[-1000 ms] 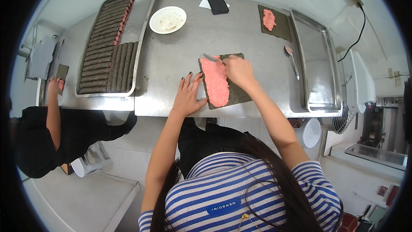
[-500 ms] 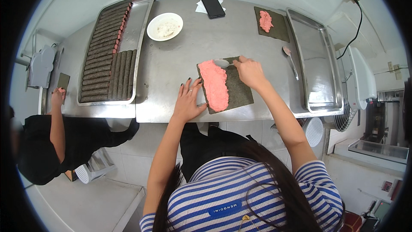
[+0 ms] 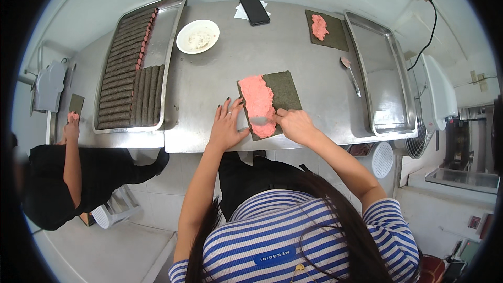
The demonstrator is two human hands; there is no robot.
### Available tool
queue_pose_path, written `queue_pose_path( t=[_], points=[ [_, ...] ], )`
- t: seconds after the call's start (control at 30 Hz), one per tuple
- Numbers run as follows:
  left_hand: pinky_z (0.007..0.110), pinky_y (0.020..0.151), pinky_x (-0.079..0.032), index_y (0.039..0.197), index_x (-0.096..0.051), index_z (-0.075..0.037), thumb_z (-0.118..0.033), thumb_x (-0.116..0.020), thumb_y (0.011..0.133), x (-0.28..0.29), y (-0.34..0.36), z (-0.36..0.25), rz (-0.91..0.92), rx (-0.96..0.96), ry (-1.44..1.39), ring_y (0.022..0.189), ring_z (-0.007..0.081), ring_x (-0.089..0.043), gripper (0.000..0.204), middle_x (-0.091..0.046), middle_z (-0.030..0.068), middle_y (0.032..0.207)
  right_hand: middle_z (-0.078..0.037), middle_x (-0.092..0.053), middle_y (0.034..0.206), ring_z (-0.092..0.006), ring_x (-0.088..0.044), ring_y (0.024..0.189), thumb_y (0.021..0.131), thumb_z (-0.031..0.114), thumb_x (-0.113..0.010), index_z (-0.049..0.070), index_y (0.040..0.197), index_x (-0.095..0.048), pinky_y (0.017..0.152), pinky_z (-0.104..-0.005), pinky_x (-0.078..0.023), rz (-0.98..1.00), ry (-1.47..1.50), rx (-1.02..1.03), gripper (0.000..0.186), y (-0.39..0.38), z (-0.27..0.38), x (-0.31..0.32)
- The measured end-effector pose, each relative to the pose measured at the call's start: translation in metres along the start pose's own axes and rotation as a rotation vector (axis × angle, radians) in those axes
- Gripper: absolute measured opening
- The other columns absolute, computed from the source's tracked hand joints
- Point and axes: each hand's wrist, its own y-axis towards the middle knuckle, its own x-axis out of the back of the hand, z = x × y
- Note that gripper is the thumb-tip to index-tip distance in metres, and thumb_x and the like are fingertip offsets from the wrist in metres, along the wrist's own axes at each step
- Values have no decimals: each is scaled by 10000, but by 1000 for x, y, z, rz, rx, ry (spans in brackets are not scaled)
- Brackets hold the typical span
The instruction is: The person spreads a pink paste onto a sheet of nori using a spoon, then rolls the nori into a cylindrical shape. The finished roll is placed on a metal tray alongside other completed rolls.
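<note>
In front of me a dark green seaweed sheet (image 3: 286, 90) lies on the steel table, its left half covered by a thick layer of pink paste (image 3: 255, 97). My right hand (image 3: 296, 126) grips a metal spoon (image 3: 259, 121) by its handle; the bowl of the spoon rests on the paste near the sheet's lower end. Along the left edge of the sheet, my left hand (image 3: 227, 127) lies with spread fingers, holding nothing. The fingers of my right hand hide most of the spoon's handle.
A metal tray (image 3: 176, 42) at left holds several seaweed rolls (image 3: 118, 81). Behind are a white bowl (image 3: 182, 45) and a phone (image 3: 255, 10). At right lie another seaweed sheet (image 3: 338, 31) with paste, a spoon (image 3: 354, 79) and a tray (image 3: 385, 73). A co-worker's hand (image 3: 72, 128) is far left.
My right hand has drawn the spoon from the sheet's far end down to the near end of the paste. My left hand stays beside the sheet. The view has shifted slightly.
</note>
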Motion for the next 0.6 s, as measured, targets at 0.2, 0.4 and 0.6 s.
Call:
queue_pose_path(
  t=[0.2, 0.4, 0.6],
  points=[
    [499, 1135, -207, 1341, -367, -89, -355, -685, 730, -3, 0, 1, -29, -20, 14, 1397, 330, -238, 738, -327, 44, 1490, -51, -598, 833, -246, -612, 718, 733, 76, -597, 46, 931, -656, 594, -383, -508, -123, -108, 30, 209, 18, -20, -5],
    [495, 1141, -200, 1342, -366, -86, -358, -690, 728, -1, -1, -2, -23, -18, 9, 1396, 329, -239, 746, -324, 45, 1491, -66, -609, 810, -235, -617, 718, 745, 109, -611, 34, 806, -637, 595, -369, -503, -271, -142, 58, 100, 50, -30, -13],
    [506, 1143, -188, 1352, -353, -78, -345, -682, 723, 0, 1, -1, 7, -11, 10, 1400, 353, -225, 759, -311, 68, 1498, -79, -637, 864, -241, -634, 744, 754, 110, -608, 30, 804, -643, 611, -360, -518, -207, -185, 48, 101, 74, -39, -12]
  ],
)
